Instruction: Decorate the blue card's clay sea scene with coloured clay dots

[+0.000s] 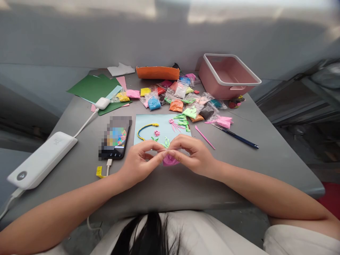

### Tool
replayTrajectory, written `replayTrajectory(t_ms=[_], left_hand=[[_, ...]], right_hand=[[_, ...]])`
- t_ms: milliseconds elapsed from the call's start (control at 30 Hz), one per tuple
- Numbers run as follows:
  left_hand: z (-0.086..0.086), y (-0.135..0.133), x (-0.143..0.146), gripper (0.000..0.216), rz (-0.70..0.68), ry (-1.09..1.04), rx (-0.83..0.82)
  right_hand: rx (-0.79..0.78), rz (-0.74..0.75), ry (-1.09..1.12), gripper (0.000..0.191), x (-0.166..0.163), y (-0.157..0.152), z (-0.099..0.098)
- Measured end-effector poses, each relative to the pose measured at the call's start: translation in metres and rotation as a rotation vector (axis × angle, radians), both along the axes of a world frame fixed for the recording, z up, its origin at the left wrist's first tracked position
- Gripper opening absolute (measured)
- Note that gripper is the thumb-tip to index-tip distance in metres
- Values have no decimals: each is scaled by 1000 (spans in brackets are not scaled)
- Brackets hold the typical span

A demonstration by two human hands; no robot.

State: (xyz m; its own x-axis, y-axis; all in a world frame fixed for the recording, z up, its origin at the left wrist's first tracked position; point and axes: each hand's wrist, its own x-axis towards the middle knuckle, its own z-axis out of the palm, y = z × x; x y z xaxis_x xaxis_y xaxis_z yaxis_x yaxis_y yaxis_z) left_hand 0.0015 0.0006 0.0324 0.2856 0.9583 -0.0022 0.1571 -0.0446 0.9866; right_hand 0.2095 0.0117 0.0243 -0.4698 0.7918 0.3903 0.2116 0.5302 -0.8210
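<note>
Both hands meet over the near edge of a light blue sheet (143, 120). My left hand (145, 159) and my right hand (191, 154) pinch the top of a small clear bag of pink-purple clay (170, 160) between thumbs and fingers. On the sheet behind them are a pink jellyfish shape (174, 123), green clay strands (182, 120), a small pink dotted piece (157, 133) and a curved blue-and-yellow strip (142, 131). My fingers hide the sheet's near edge and part of the bag's top.
Several bagged clays (176, 105) lie behind the sheet. A pink bin (225, 86) and an orange case (158, 73) stand at the back. A pink clay tool (204, 137) and a dark craft knife (239, 137) lie right; a phone (117, 138) and white power bank (42, 159) left.
</note>
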Motion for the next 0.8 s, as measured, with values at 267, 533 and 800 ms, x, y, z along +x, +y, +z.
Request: replayTrajectory(t_ms=[267, 533, 800], left_hand=[[-7, -5, 1, 24, -87, -34, -38], [-12, -7, 3, 35, -130, -124, -191], [-9, -5, 2, 33, -121, -90, -177]], right_hand=[[-103, 14, 68, 19, 0, -3, -1], [-389, -94, 198, 35, -2, 4, -5], [-385, -31, -28, 40, -4, -1, -4]])
